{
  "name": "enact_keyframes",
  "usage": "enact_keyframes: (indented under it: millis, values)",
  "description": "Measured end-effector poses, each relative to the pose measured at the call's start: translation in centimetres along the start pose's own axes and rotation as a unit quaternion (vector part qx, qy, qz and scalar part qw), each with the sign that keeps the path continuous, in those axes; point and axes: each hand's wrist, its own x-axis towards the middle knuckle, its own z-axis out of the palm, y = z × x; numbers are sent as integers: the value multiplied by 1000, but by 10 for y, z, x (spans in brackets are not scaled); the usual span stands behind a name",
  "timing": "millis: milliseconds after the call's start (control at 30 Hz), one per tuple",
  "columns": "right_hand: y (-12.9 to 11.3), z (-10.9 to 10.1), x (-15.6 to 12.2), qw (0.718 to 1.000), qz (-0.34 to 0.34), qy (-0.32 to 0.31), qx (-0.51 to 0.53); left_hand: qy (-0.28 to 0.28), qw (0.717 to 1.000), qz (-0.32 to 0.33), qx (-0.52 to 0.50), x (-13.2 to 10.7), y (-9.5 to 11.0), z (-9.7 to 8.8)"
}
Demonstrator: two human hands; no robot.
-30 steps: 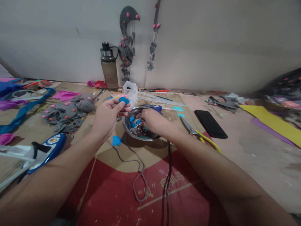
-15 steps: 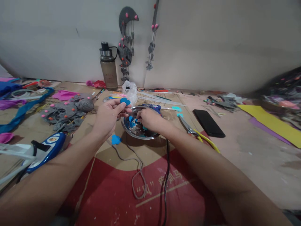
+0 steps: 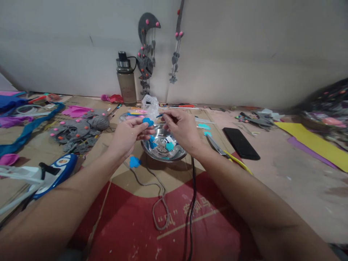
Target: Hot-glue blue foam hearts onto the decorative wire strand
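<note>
My left hand (image 3: 127, 136) pinches a blue felt cutout (image 3: 148, 122) with a scalloped edge, beside the rim of a metal bowl (image 3: 165, 159). Over the bowl's far right side, my right hand (image 3: 181, 127) is closed on a thin blue piece (image 3: 160, 115), seen edge-on; it looks like felt too. Inside the bowl lie a teal flower cutout (image 3: 169, 146), blue cutouts (image 3: 152, 142) and small pale bits. Another blue cutout (image 3: 134, 161) rests on the cardboard in front of the bowl, close to a loose grey cord (image 3: 156, 184).
Yellow-handled scissors (image 3: 217, 146) and a black phone (image 3: 241, 143) lie to the right. A water bottle (image 3: 126, 83) stands by the wall. Grey felt pieces with pompoms (image 3: 78, 127) and a blue-and-white device (image 3: 58, 172) are leftward. A black cable (image 3: 193, 203) runs toward me.
My right hand has risen out of the bowl with a thin blue piece in its fingers. More of the bowl's inside shows. My left hand keeps its cutout, slightly further right.
</note>
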Motion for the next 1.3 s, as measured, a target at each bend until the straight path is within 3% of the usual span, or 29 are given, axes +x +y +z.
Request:
enact_keyframes:
  millis: [300,533,733,1067,1300]
  values:
    - [-10,12,-13,997,-76,-23,10,-46,999,-2,-5,-1,-4,-3]
    - [-4,14,-12,998,-22,8,54,-49,999,3,-12,-2,-5,-1]
    - [0,19,-9,983,74,6,170,-42,999,17,3,-2,-5,1]
    - [-2,23,-9,974,100,56,194,-68,997,27,12,-5,-7,4]
    - [-3,26,-9,963,128,41,232,-72,997,36,11,-6,-6,6]
